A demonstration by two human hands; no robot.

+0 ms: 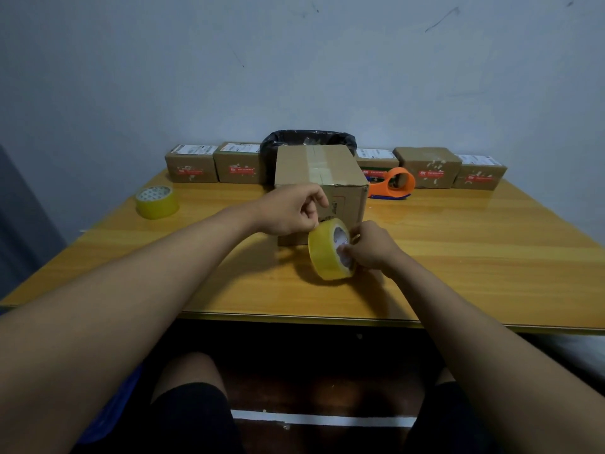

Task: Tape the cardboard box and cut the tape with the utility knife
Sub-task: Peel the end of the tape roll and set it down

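Bare knees in dark shorts (193,407) sit nearest, under the near edge of the wooden desk (458,257); above it both forearms reach toward the cardboard box (319,178); the box is plain brown, upright, its top seam already covered by a strip of clear tape; just in front of the box a yellowish tape roll (329,253) stands on edge, tilted; the right hand (371,247) grips its white core side, fingers closed on it; the left hand (291,209) pinches at the roll's upper rim against the box's front; left of the box lies a second tape roll (157,201); right of it an orange tape dispenser (394,184); behind it a black-lined bin (307,140) and small parcels (425,167).
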